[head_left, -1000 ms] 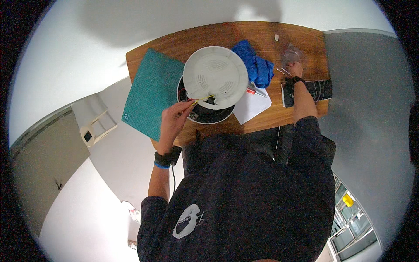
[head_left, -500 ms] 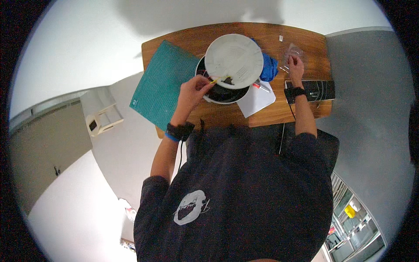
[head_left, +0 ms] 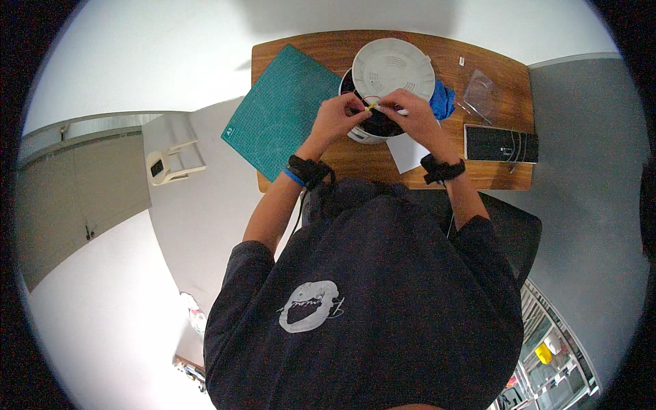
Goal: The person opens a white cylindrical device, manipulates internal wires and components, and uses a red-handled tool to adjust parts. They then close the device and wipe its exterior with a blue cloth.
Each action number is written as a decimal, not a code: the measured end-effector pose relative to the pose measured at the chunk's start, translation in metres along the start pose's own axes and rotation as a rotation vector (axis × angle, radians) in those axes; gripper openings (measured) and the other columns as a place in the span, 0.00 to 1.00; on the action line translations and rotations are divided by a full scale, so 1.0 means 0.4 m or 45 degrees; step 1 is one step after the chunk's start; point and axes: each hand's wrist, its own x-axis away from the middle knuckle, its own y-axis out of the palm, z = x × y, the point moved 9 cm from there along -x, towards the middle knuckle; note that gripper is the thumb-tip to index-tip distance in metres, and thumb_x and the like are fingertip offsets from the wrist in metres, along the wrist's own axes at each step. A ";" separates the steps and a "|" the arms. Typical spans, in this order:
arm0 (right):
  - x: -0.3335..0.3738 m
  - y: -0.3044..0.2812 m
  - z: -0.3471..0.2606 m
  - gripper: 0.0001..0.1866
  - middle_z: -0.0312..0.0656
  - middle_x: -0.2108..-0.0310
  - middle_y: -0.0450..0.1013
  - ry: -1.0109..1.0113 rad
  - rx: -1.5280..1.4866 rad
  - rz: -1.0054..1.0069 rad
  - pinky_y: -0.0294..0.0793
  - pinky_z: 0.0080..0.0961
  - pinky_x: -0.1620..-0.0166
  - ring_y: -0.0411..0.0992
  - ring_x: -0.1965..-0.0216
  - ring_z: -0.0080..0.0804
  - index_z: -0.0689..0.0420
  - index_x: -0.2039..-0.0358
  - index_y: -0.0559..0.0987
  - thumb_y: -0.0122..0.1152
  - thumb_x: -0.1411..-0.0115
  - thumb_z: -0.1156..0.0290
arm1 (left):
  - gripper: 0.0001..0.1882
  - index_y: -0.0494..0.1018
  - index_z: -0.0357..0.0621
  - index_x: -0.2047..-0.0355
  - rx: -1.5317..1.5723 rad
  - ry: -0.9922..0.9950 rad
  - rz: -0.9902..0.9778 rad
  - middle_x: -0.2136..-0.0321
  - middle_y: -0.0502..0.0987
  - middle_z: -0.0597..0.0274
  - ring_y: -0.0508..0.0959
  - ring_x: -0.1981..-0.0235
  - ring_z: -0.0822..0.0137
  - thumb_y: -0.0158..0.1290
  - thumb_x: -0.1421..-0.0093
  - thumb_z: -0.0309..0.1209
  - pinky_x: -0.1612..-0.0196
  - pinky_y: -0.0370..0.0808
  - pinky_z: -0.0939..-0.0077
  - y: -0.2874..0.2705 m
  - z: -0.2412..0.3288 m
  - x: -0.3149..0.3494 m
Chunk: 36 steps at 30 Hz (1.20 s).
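Observation:
Both my hands meet over a round white appliance [head_left: 369, 139], whose dark inside holds wires. My left hand [head_left: 336, 119] is closed in a pinch on a thin yellow wire [head_left: 371, 106]. My right hand [head_left: 418, 119] is also pinched, its fingertips at the other end of the wire. A small white piece [head_left: 402, 111] shows at the right fingers, too small to name. Behind the hands, a round off-white vented cover [head_left: 393, 65] leans over the appliance's opening.
A green cutting mat [head_left: 283, 102] lies left, a blue cloth [head_left: 443, 100] right of the appliance. White paper [head_left: 408, 154] sits in front. Further right are a clear plastic bag [head_left: 482, 92], small loose pieces and a black box [head_left: 501, 143]. A cream chair [head_left: 174, 160] stands left.
My right hand has left the plastic bag and come left to join my left hand at the yellow wire. The view has shifted, and the cover sits slightly further back from the hands.

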 end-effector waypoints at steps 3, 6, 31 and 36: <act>-0.004 0.061 -0.018 0.09 0.46 0.56 0.79 -0.234 -0.001 -0.072 0.79 0.37 0.52 0.79 0.55 0.49 0.59 0.57 0.80 0.65 0.36 0.72 | 0.13 0.81 0.42 0.65 -0.009 0.014 0.023 0.68 0.84 0.61 0.84 0.68 0.67 0.69 0.41 0.37 0.61 0.80 0.71 0.001 0.001 0.005; -0.004 0.089 -0.004 0.09 0.47 0.58 0.78 -0.254 -0.017 -0.114 0.77 0.40 0.51 0.77 0.55 0.51 0.58 0.56 0.79 0.64 0.36 0.72 | 0.13 0.80 0.42 0.64 0.015 0.011 -0.006 0.69 0.84 0.62 0.84 0.67 0.69 0.70 0.41 0.36 0.61 0.81 0.72 0.000 -0.006 0.006; -0.017 0.087 0.036 0.06 0.47 0.62 0.77 -0.140 0.008 0.000 0.76 0.36 0.55 0.78 0.58 0.47 0.60 0.59 0.80 0.64 0.36 0.77 | 0.19 0.83 0.39 0.51 0.207 -0.115 -0.176 0.63 0.87 0.61 0.84 0.64 0.73 0.67 0.38 0.37 0.59 0.81 0.73 0.012 -0.042 0.006; -0.015 0.090 0.037 0.06 0.47 0.62 0.77 -0.139 0.017 -0.022 0.77 0.36 0.54 0.78 0.57 0.48 0.60 0.58 0.80 0.64 0.36 0.77 | 0.19 0.84 0.40 0.50 0.206 -0.090 -0.153 0.64 0.87 0.62 0.82 0.66 0.75 0.67 0.38 0.37 0.60 0.80 0.75 0.015 -0.044 0.008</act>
